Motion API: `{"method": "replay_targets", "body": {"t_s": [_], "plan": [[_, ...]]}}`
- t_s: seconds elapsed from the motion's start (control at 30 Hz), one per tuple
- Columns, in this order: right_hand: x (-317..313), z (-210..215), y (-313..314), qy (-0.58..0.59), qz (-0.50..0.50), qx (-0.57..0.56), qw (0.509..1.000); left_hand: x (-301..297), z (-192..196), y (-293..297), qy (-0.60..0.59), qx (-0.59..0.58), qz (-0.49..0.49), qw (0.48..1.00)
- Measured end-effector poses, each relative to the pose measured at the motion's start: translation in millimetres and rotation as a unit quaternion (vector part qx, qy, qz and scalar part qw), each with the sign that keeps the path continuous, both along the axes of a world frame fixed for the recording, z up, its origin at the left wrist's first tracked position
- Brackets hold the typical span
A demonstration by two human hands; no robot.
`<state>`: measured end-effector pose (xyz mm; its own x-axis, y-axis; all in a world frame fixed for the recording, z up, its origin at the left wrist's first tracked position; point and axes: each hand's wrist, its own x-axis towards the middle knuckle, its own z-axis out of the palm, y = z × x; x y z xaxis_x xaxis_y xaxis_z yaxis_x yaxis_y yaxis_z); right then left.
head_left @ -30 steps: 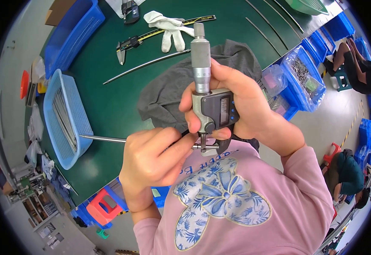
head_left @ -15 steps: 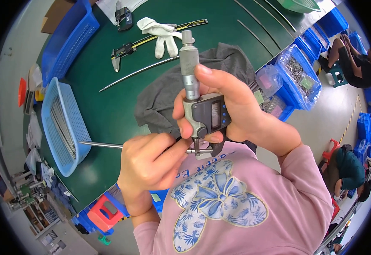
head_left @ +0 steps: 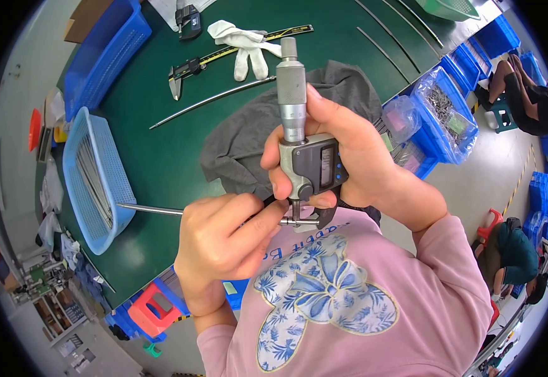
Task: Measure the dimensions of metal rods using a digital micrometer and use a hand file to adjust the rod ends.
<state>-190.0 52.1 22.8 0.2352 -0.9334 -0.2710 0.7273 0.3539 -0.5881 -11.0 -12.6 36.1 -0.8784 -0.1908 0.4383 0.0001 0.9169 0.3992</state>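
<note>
My right hand (head_left: 365, 154) is closed around a digital micrometer (head_left: 305, 164), its barrel pointing up and its display facing me. A thin metal rod (head_left: 151, 208) is pinched in my left hand (head_left: 224, 235). The rod's tapered end sticks out to the left, and its other end lies in the micrometer's jaw gap just past my fingertips. Whether both jaw faces touch the rod I cannot tell. Behind the micrometer a dark grey cloth (head_left: 236, 151) lies bunched on the green table (head_left: 145, 163). Another metal rod (head_left: 211, 100) runs partly under this cloth.
At the left stands a light blue basket (head_left: 110, 182) of rods, with a blue crate (head_left: 104, 60) behind it. A digital caliper (head_left: 189, 68), a white glove (head_left: 249, 47) and several thin rods lie farther back. Blue bins (head_left: 434, 129) with metal parts stand right. Two people sit beyond.
The micrometer has shifted slightly right and up in view, still in my right hand. The rod stays in my left hand with its end in the jaw gap. The whole view has shifted a little.
</note>
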Motion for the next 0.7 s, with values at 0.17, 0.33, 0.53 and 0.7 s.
{"method": "replay_targets", "body": {"t_s": [0.17, 0.33, 0.53, 0.7], "plan": [[-0.8, -0.5, 0.6, -0.041, -0.011, 0.018, 0.999, -0.1, -1.0, -0.7, -0.002, 0.003, -0.005, 1.0], [-1.3, 2.8, 3.0, -0.016, -0.011, 0.0, 1.0, -1.4, -1.1, 0.5, 0.004, 0.009, -0.005, 1.0], [-1.4, 1.5, 2.0, -0.012, -0.011, 0.005, 1.0, -1.9, 0.9, 2.9, -0.004, 0.007, 0.008, 1.0], [-1.2, 2.7, 1.4, 0.012, -0.004, 0.013, 1.0, -1.5, 0.5, 2.2, 0.001, 0.01, 0.011, 1.0]]}}
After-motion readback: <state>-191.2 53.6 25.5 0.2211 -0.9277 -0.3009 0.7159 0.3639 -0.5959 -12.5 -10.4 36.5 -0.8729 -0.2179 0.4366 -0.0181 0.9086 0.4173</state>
